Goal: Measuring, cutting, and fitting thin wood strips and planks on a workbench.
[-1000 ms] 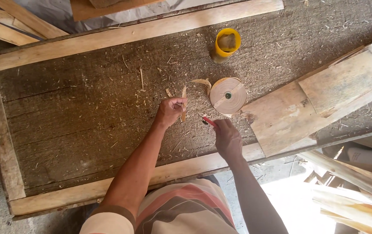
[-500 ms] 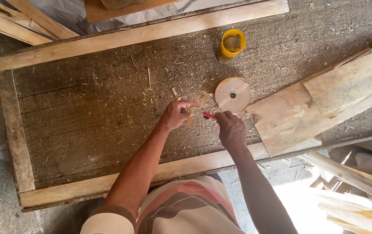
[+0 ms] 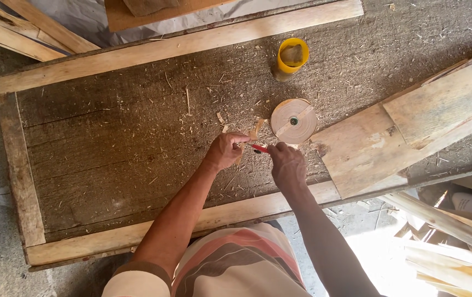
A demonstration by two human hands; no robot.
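Your left hand (image 3: 226,151) pinches a thin pale wood strip (image 3: 256,131), fingers together on it. Your right hand (image 3: 286,165) clamps a small red tool (image 3: 259,148) beside the round wooden disc (image 3: 293,120) on the rough tabletop (image 3: 115,143).

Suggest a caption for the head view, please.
Both hands, left and right, work a red tool beside a wooden disc.

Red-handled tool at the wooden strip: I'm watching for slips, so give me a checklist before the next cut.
1. Left hand grips the thin wooden strip: ok.
2. Right hand grips the red-handled tool: ok.
3. Blade clear of left fingers: cannot tell, hidden.
4. Round wooden disc apart from both hands: ok.
5. Yellow cup out of the way: ok.
6. Rough wooden board free of shavings: not ok.
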